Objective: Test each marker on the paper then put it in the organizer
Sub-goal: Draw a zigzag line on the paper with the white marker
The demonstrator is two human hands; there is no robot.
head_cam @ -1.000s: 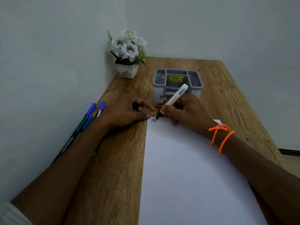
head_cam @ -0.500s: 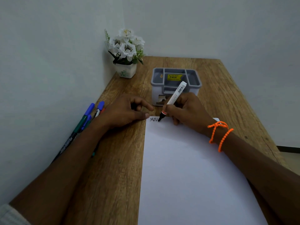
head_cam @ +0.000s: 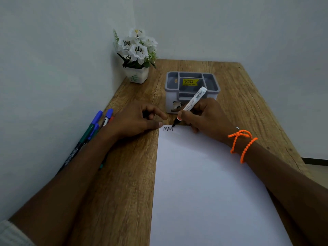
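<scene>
Fingers [head_cam: 184, 115] of the right hand [head_cam: 207, 118] pinch a white marker [head_cam: 194, 102] low on its barrel, tail tilted up and away toward the organizer [head_cam: 192, 89]. Black tip sits at the paper's [head_cam: 204, 183] far edge, at the right end of a short zigzag scribble [head_cam: 168, 128]. Cannot tell whether the tip touches the sheet or hangs just off it.

Left hand [head_cam: 136, 119] rests on the wooden table [head_cam: 124, 174] just left of the paper's far corner, fingers loosely curled, thumb tip at the sheet's edge. What it holds, if anything, is hidden; the marker's cap is not visible.

Remaining markers [head_cam: 94, 128] lie along the wall, left of the paper, partly under the left forearm.

Organizer stands just beyond the paper; its visible compartments look empty.

Risks, as judged:
- Scribble runs close to the sheet's far edge; a slip could ink the table.
- Paper is barely pinned, so a firm stroke could skid it.
- Uncapped marker dropped tip-down could stain the organizer.
- Left forearm could roll the waiting markers.
</scene>
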